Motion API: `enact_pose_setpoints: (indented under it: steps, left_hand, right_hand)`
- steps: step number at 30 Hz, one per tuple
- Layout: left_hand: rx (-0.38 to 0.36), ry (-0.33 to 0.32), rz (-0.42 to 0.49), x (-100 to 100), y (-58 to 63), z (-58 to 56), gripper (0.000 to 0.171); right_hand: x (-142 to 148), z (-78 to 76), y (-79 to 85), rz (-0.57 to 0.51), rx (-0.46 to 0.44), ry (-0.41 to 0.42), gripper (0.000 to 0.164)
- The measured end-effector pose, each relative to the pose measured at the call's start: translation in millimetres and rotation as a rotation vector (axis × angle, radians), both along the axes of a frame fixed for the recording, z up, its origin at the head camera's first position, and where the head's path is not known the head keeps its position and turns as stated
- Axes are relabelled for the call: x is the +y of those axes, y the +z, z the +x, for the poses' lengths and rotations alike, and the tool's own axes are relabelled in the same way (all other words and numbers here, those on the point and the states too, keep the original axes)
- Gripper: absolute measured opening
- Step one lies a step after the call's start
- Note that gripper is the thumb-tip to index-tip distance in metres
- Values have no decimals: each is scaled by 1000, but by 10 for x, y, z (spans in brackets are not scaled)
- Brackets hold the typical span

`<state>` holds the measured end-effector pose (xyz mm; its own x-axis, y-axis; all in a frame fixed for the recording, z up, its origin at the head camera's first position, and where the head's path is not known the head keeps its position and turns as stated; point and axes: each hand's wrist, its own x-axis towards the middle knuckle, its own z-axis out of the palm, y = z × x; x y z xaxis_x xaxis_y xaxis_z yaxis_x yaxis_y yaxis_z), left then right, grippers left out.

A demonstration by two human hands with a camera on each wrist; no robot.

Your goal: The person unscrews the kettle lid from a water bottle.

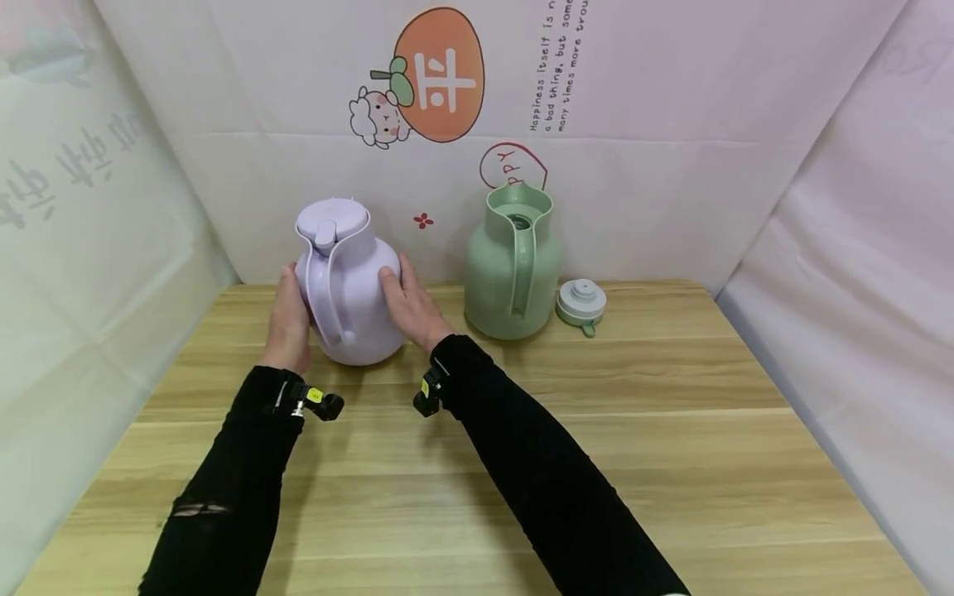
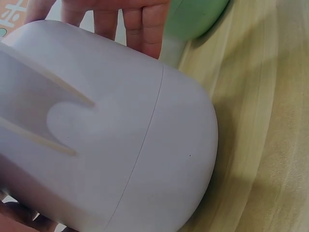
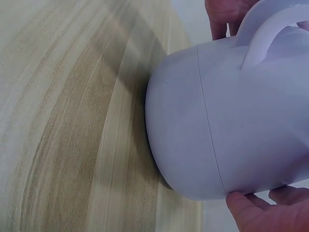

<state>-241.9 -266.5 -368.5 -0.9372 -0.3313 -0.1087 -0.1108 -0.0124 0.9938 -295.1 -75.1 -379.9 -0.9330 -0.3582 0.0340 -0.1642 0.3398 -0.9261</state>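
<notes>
A lavender thermos jug (image 1: 365, 290) with its lid on is at the back left of the table, its handle facing me. My left hand (image 1: 288, 323) holds the jug's left side. Against the right side of its body, my right hand (image 1: 413, 306) grips with the thumb toward me and the fingers reaching behind. In the right wrist view the base of the jug (image 3: 178, 121) is close over the wood, with a dark shadow along its edge. To the right stands a green thermos jug (image 1: 514, 281), its mouth uncovered and its inner opening showing.
Beside the green jug lies a grey and green stopper lid (image 1: 581, 302). The wooden table (image 1: 477, 463) meets a printed white cloth (image 1: 633, 207) behind both jugs, and more cloth hangs at the left and right sides.
</notes>
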Motion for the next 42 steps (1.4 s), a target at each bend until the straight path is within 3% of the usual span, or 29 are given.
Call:
enact_pose_setpoints:
  steps: [14,29,34,42]
  left_hand:
    - [-12,46,-113,106,-44,164,71]
    - [46,33,-242,296,-91,393,76]
    - [74,52,-327,363,-117,462,79]
    - [137,27,-416,459,-169,555,69]
  right_hand:
    - [139,141,-5,40,43,0,76]
    - [379,325,1,28,73,47,74]
    - [453,396,-8,35,78,41,73]
    - [562,496,-19,19,96,48,69]
